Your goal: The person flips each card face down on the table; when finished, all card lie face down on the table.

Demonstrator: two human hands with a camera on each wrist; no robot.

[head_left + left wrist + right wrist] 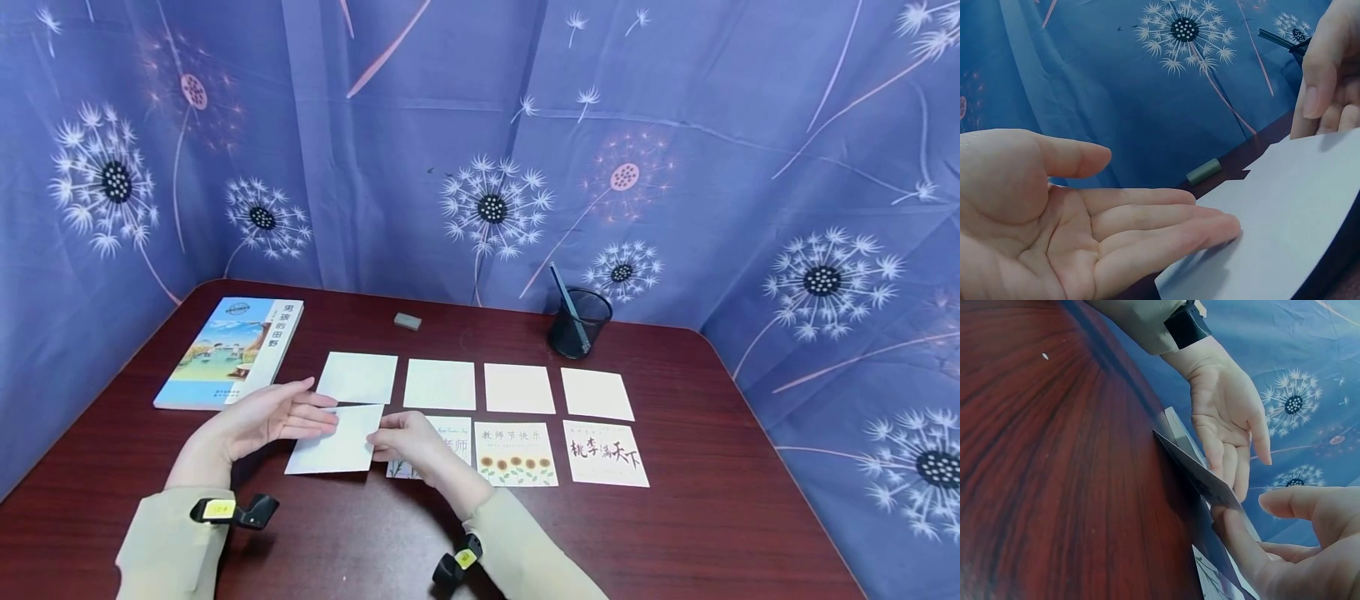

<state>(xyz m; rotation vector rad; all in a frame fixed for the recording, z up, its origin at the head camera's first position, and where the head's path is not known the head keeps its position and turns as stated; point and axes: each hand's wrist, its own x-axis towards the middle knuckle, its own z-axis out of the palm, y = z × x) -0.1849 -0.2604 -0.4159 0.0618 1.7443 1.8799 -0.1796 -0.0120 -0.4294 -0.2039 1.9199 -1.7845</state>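
Note:
My right hand (416, 446) pinches a white card (337, 450) by its right edge, above the near left of the table. The card is tilted, its blank side up; in the right wrist view dark marks show on the underside of the card (1200, 475). My left hand (258, 421) is spread with straight fingers, palm toward the card, fingertips at its left part. In the left wrist view the fingertips of the left hand (1129, 244) overlap the card (1285, 212). Right of it, a lettered card (457, 433) is partly hidden by my right hand.
A sunflower card (517, 467) and a red-lettered card (607, 454) lie to the right. Behind is a row of several blank cards (438, 385). A book (232, 350) lies far left, an eraser (407, 321) at the back, a mesh pen holder (596, 312) back right.

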